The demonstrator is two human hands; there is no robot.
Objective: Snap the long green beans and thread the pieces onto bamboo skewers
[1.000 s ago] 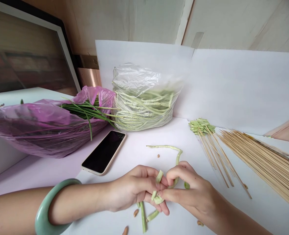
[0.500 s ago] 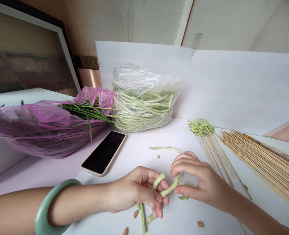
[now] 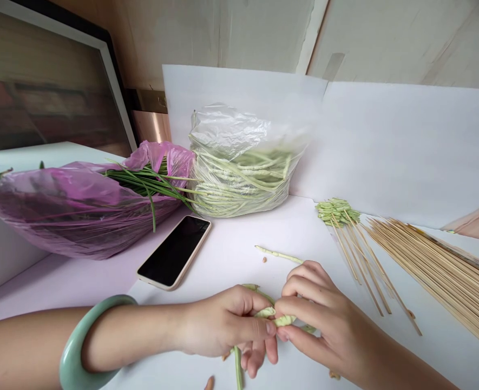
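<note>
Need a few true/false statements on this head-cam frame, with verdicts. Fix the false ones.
1. The pale green bangle is on the right arm. False: it is on the left forearm, near the wrist.
2. The left hand and right hand hold a piece of pale green long bean between them. True.
3. The smartphone lies screen up beside the purple plastic bag. True.
4. The bamboo skewers lie left of the smartphone. False: they lie to the right, past the right hand.
5. The clear plastic bag holds coiled long beans. True.
</note>
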